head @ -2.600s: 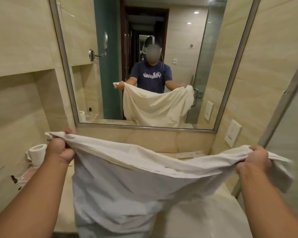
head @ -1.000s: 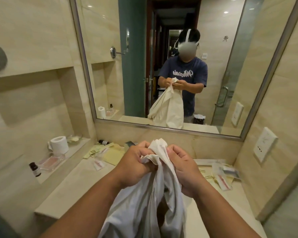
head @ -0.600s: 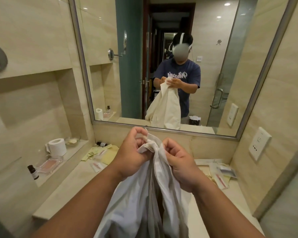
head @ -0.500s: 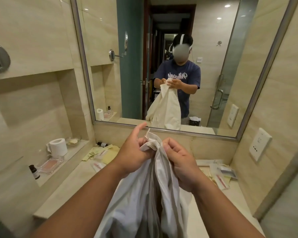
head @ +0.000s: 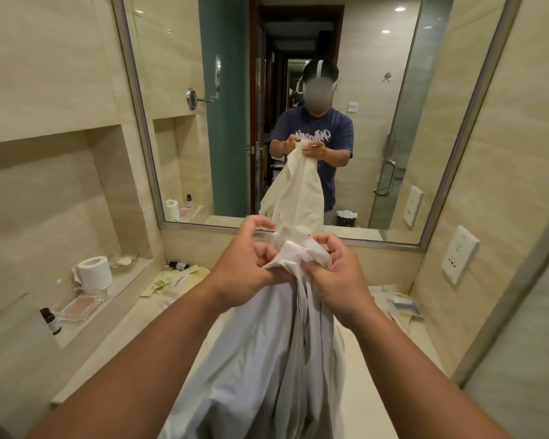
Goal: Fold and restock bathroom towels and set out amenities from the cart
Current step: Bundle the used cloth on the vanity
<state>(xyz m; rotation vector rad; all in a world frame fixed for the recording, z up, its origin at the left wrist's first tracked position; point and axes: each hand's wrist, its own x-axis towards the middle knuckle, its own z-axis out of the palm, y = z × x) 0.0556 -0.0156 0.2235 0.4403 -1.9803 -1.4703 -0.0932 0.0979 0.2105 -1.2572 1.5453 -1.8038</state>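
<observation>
towel (head: 267, 359) in left hand (head: 246, 272), right hand (head: 339, 280); pink bar (head: 78, 307) in clear tray (head: 99, 297)

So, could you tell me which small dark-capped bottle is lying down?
The bottle on the counter below the mirror; the niche-ledge bottle stands upright.

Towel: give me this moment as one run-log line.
phase: folding | towel: bunched, hanging over counter | left hand: grips its top | right hand: grips its top

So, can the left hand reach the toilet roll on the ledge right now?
Probably not at once: the left hand pinches the towel alongside the right hand. Nothing stands between it and the toilet roll, though.
</observation>
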